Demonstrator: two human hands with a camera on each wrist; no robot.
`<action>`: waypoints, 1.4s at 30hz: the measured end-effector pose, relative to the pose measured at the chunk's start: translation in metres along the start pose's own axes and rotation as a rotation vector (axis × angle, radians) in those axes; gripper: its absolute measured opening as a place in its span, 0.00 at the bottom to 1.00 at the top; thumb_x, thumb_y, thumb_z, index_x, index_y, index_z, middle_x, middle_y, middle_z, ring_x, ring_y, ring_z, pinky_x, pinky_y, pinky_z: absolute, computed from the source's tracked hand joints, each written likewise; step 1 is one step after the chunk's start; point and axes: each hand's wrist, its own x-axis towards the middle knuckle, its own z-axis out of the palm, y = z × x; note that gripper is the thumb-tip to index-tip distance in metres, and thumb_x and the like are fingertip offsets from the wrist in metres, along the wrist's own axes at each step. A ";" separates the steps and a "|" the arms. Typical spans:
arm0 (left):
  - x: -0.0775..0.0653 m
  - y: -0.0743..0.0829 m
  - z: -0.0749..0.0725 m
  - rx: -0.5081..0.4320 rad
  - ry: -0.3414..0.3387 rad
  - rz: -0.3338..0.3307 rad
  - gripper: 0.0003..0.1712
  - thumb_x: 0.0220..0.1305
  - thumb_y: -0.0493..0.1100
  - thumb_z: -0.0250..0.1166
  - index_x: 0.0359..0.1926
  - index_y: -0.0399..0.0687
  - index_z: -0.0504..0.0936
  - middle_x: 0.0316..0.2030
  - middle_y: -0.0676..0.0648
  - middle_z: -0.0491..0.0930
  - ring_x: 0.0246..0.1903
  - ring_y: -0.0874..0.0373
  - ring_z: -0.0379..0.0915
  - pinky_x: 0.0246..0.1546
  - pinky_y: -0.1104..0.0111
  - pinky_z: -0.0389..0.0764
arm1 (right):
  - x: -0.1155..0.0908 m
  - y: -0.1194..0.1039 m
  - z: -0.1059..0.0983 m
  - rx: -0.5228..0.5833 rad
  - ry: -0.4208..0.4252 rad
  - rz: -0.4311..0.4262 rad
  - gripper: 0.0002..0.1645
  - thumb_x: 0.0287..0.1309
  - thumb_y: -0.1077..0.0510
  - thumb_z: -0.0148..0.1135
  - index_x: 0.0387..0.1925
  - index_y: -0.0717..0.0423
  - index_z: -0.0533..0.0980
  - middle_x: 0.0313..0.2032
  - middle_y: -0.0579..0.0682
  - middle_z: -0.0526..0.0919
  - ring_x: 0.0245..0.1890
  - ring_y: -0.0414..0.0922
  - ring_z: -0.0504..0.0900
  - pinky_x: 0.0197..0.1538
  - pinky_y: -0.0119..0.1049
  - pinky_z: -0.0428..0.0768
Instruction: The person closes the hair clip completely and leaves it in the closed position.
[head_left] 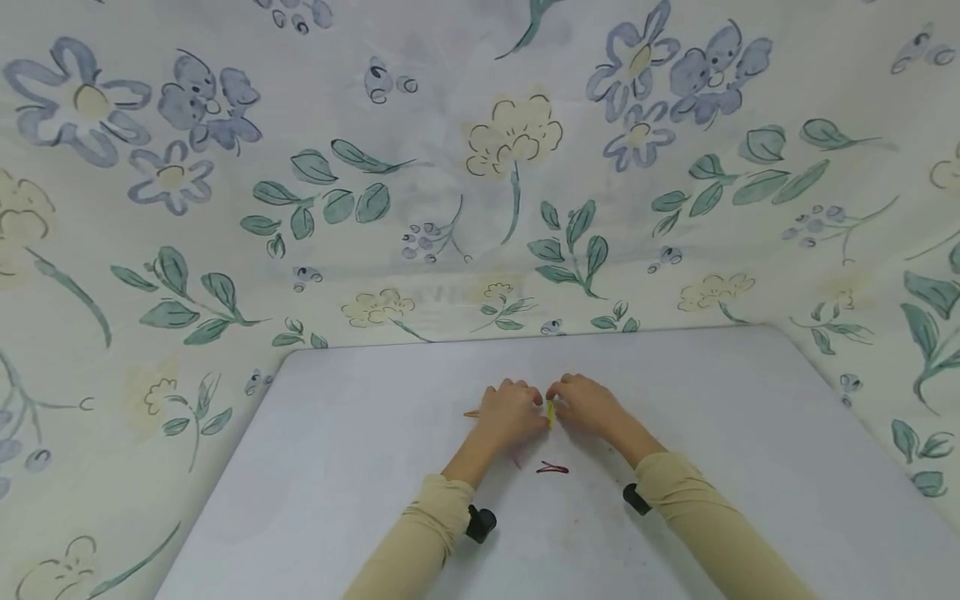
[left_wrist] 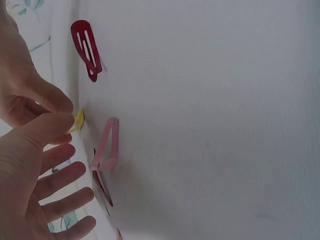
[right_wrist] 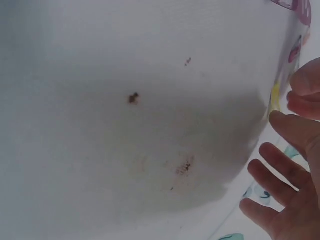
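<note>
A slim yellow hair clip (head_left: 551,413) is between my two hands over the white table. My left hand (head_left: 512,415) pinches it with thumb and index finger, while its other fingers spread loosely in the left wrist view. From the other side my right hand (head_left: 591,406) pinches it, thumb tip right at the yellow strip (right_wrist: 274,100). Fingers hide most of the clip. Nearer my body lies a dark red snap hair clip (left_wrist: 86,49). A pink snap clip (left_wrist: 114,142) rests below my left hand, with another dark clip (left_wrist: 102,189) just beyond it.
An orange pointed piece (head_left: 471,413) pokes out left of my left hand. Small brown specks (right_wrist: 133,98) mark the white tabletop (head_left: 337,467). Floral cloth (head_left: 450,183) rises behind the table's far edge and at both sides. Black wrist cameras (head_left: 481,524) hang under both sleeves.
</note>
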 end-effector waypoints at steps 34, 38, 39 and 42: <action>-0.005 -0.001 0.012 0.036 -0.001 0.007 0.12 0.57 0.54 0.70 0.39 0.55 0.88 0.44 0.50 0.81 0.48 0.51 0.74 0.46 0.53 0.76 | -0.008 0.002 0.006 0.057 0.055 0.027 0.07 0.61 0.56 0.65 0.37 0.53 0.83 0.36 0.47 0.80 0.40 0.45 0.79 0.47 0.44 0.79; -0.007 -0.001 0.011 0.018 0.012 0.027 0.12 0.57 0.54 0.70 0.38 0.56 0.88 0.44 0.50 0.82 0.47 0.51 0.74 0.44 0.53 0.76 | -0.009 0.001 0.006 0.111 0.069 0.053 0.07 0.62 0.56 0.64 0.38 0.55 0.83 0.38 0.49 0.81 0.42 0.47 0.81 0.49 0.46 0.79; -0.008 -0.001 0.011 0.014 0.016 0.031 0.11 0.57 0.53 0.70 0.37 0.56 0.88 0.44 0.50 0.82 0.47 0.51 0.74 0.44 0.53 0.76 | -0.009 0.002 0.007 0.119 0.074 0.057 0.07 0.62 0.56 0.64 0.38 0.55 0.83 0.38 0.49 0.81 0.42 0.48 0.81 0.49 0.46 0.79; -0.009 -0.002 0.011 -0.016 0.020 0.036 0.09 0.57 0.52 0.69 0.36 0.55 0.88 0.45 0.49 0.82 0.46 0.51 0.74 0.43 0.53 0.76 | -0.009 0.002 0.008 0.151 0.088 0.061 0.07 0.63 0.56 0.63 0.38 0.55 0.83 0.39 0.49 0.81 0.44 0.49 0.81 0.50 0.47 0.79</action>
